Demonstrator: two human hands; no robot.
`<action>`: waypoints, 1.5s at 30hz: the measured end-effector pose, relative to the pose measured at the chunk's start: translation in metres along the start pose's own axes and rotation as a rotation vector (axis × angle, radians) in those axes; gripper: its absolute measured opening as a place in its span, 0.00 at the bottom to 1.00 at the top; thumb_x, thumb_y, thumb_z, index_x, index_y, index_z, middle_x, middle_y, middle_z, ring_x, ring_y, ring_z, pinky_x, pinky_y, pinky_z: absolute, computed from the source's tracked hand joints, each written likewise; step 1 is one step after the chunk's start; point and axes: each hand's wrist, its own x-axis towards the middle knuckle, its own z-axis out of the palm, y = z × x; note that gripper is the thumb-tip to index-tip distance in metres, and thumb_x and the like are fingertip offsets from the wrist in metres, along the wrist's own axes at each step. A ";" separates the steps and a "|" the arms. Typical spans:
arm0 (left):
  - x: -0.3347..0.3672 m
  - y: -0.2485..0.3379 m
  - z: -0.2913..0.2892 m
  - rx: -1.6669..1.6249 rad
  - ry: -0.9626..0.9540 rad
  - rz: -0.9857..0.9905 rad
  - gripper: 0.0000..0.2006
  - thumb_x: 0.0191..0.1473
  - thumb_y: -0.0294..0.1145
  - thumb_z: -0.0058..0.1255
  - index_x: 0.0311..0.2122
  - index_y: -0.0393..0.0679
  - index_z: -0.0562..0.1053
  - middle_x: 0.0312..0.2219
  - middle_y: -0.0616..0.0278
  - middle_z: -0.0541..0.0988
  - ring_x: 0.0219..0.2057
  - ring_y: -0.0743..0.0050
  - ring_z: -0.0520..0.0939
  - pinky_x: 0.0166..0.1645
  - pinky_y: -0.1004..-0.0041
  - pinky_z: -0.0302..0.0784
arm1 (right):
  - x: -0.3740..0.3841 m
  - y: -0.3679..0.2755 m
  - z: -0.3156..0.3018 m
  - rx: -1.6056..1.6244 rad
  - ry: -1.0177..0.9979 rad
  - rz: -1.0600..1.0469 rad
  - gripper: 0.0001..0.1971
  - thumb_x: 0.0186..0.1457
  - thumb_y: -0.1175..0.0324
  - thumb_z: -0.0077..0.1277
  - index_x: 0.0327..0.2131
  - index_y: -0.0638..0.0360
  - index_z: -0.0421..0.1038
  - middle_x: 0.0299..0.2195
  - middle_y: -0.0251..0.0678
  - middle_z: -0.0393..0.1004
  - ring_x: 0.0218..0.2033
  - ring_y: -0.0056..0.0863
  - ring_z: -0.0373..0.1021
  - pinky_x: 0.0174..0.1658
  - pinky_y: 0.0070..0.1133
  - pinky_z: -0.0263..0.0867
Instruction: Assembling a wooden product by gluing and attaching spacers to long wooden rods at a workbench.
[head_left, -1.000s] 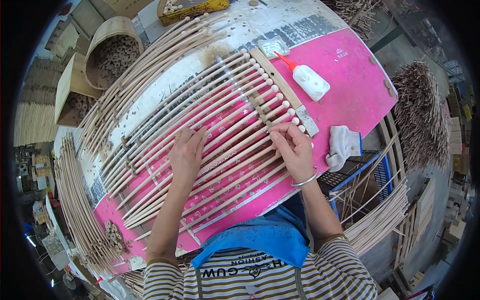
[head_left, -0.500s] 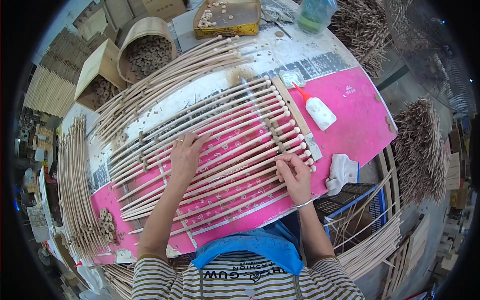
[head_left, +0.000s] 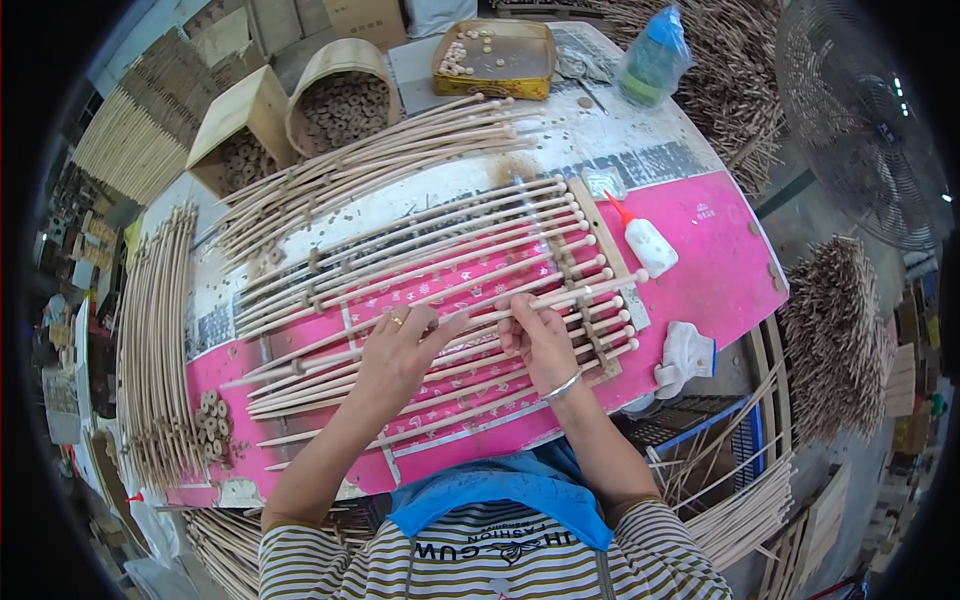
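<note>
Wooden sticks with round ball ends lie side by side across the table. My right hand [head_left: 540,345] pinches one wooden stick [head_left: 588,293], lifted over the others, its ball end pointing right and reaching past the row. My left hand [head_left: 395,355], with a ring on one finger, is bent round the same stick further left; its fingertips are partly hidden. Small wooden rings [head_left: 598,338] sit on the sticks near their ball ends. One more wooden ring [head_left: 296,367] is on a stick left of my left hand. A wooden strip [head_left: 603,228] stands beside the ball ends.
A red-tipped white glue bottle [head_left: 650,248] lies on the pink mat [head_left: 715,265], with a white glove [head_left: 686,358] nearer me. Two wooden containers [head_left: 345,60] of rings and a yellow tray [head_left: 493,88] of balls stand behind. More sticks [head_left: 160,350] lie left, beside loose rings [head_left: 212,430].
My right hand has moved left from the ball ends and now holds a lifted stick. My left hand has come lower, closer to my right. The whole view has shifted slightly.
</note>
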 end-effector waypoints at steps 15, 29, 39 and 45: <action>-0.093 -0.039 -0.079 -0.321 -0.103 -0.447 0.29 0.56 0.26 0.61 0.64 0.47 0.73 0.32 0.55 0.78 0.34 0.57 0.82 0.39 0.61 0.77 | -0.006 -0.049 -0.025 -0.032 0.109 -0.221 0.16 0.72 0.55 0.50 0.42 0.59 0.78 0.24 0.26 0.74 0.22 0.13 0.68 0.26 0.14 0.62; -0.027 0.021 -0.011 -0.651 -0.091 -0.452 0.37 0.63 0.24 0.55 0.74 0.49 0.57 0.29 0.54 0.80 0.29 0.70 0.80 0.40 0.69 0.77 | -0.016 0.005 0.017 -0.158 -0.123 -0.095 0.15 0.70 0.57 0.53 0.48 0.59 0.79 0.27 0.24 0.74 0.27 0.11 0.70 0.28 0.11 0.64; -0.037 0.018 -0.024 -0.727 -0.152 -0.526 0.31 0.63 0.24 0.54 0.71 0.49 0.64 0.30 0.52 0.81 0.32 0.63 0.84 0.43 0.68 0.78 | -0.018 -0.003 0.002 -0.167 -0.031 -0.076 0.11 0.64 0.68 0.61 0.48 0.60 0.80 0.30 0.26 0.79 0.28 0.12 0.73 0.32 0.14 0.70; -0.046 0.011 -0.030 -0.775 -0.173 -0.578 0.25 0.62 0.20 0.55 0.65 0.42 0.72 0.32 0.54 0.83 0.33 0.72 0.84 0.44 0.74 0.77 | -0.008 -0.026 -0.032 -0.357 0.016 -0.175 0.17 0.65 0.64 0.60 0.52 0.64 0.78 0.31 0.25 0.77 0.29 0.12 0.71 0.35 0.13 0.69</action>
